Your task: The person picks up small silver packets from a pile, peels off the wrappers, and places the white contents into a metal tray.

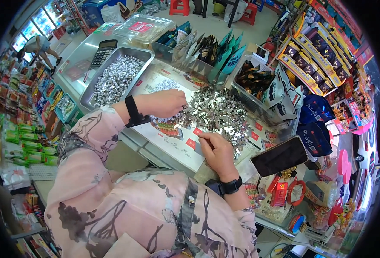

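My left hand (170, 103) reaches the left edge of a loose heap of shiny silver metal pieces (218, 112). Its fingers are pinched together, and whatever they hold is too small to name. Nearer to me, my right hand (220, 155) rests at the heap's front edge with curled fingers; thumb and forefinger meet beside a small red square (197, 131). Any piece between them cannot be made out. Past my left hand lies a smaller patch of pale silvery bits (167, 84). The heap lies on a white printed board (179, 155) over the counter.
A metal tray (148, 64) full of small silver pieces stands left, beside a calculator (104, 53). Clear bins (168, 52) of upright packets line the far side. A phone (279, 156) leans near my right wrist. Far left, a person (38, 45) bends over.
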Available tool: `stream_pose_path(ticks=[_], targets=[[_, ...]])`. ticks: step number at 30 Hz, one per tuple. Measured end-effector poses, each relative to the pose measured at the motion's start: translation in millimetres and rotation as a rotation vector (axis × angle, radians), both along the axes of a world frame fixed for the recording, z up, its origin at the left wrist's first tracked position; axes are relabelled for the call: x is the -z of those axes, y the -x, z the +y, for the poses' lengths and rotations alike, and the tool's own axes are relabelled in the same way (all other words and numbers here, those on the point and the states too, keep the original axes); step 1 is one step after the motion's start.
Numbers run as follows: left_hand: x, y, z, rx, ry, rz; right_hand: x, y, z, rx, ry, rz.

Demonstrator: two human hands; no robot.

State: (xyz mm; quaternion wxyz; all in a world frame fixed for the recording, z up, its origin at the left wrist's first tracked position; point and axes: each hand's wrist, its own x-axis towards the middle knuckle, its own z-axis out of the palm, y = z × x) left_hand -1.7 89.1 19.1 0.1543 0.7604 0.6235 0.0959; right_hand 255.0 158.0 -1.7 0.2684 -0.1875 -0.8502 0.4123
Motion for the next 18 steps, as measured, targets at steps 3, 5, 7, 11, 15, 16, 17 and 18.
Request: stream_pose_path(ticks=[3,5,7,11,15,16,17,18], targets=[[-4.9,3.4,2.2,-0.015,0.017,-0.047,5.4,-0.6,2.2,-0.003,-0.027,0.02],[-9.2,12.5,6.5,-0.074,0.012,-0.113,3.8,-0.4,2.2,-0.007,-0.027,0.016],[-3.6,30.0,15.8,-0.137,-0.136,-0.026,2.3,-0.1,1.5,-0.013,-0.027,0.004],[13.1,55.8,34.3,-0.223,-0.273,0.095,3.2,-1.1,0.7,-0.003,-0.028,-0.013],[13.6,53.1,33.2,-0.236,-0.188,0.127,1.6,-0.4,-1.0,-0.01,-0.006,-0.009],[13.4,50.8,32.6,-0.234,-0.148,0.134,2.2,-0.8,-0.5,-0.005,-0.003,-0.011],[14.6,49.6,32.4,-0.229,-0.146,0.133,2.9,-0.8,0.2,-0.007,-0.014,-0.009],[15.7,48.8,32.1,-0.218,-0.112,0.12,3.8,-0.9,0.8,-0.009,-0.024,-0.007]])
